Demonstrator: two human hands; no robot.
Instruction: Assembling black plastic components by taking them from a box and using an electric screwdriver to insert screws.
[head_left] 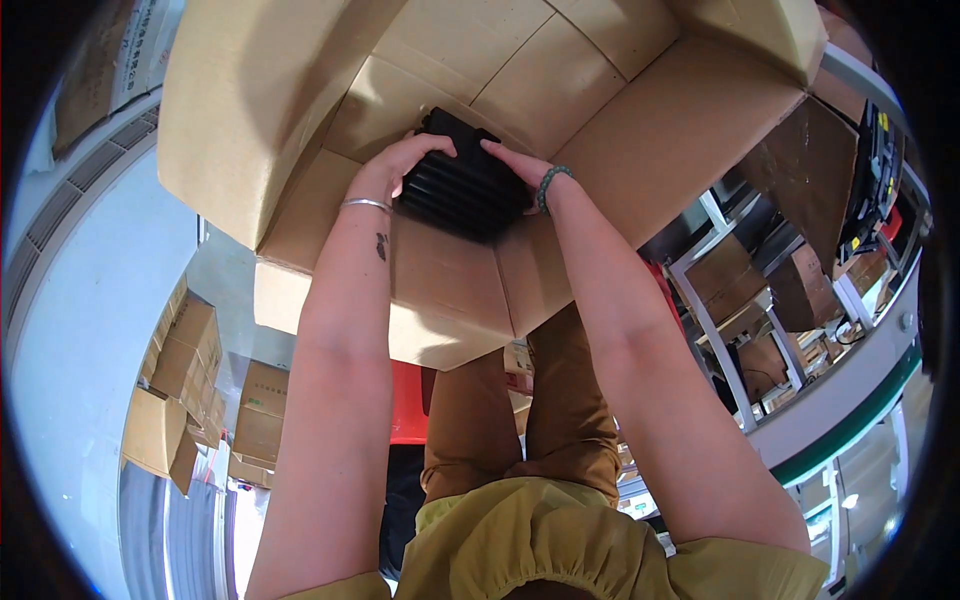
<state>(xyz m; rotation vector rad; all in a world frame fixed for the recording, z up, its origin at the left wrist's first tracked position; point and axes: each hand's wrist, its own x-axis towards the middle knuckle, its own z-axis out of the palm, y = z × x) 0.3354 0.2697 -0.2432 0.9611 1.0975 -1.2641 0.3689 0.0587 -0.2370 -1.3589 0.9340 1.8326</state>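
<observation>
Both my arms reach into a large open cardboard box [640, 150] with its flaps spread. Between my hands is a block of black, ridged, flat pieces [460, 185], apparently several stacked side by side. My left hand [405, 160] grips its left end, thumb over the top. On the right end, my right hand [520, 170] presses with the thumb on top; its other fingers are hidden behind the block. The block is tilted, low inside the box; whether it touches the bottom I cannot tell.
A pale work surface [90, 290] curves along the left. Cardboard cartons [185, 350] are stacked below it on the floor. On the right stands a metal-framed rack [710, 330] with more cardboard and black parts. A red stool or bin [408, 405] shows beside my leg.
</observation>
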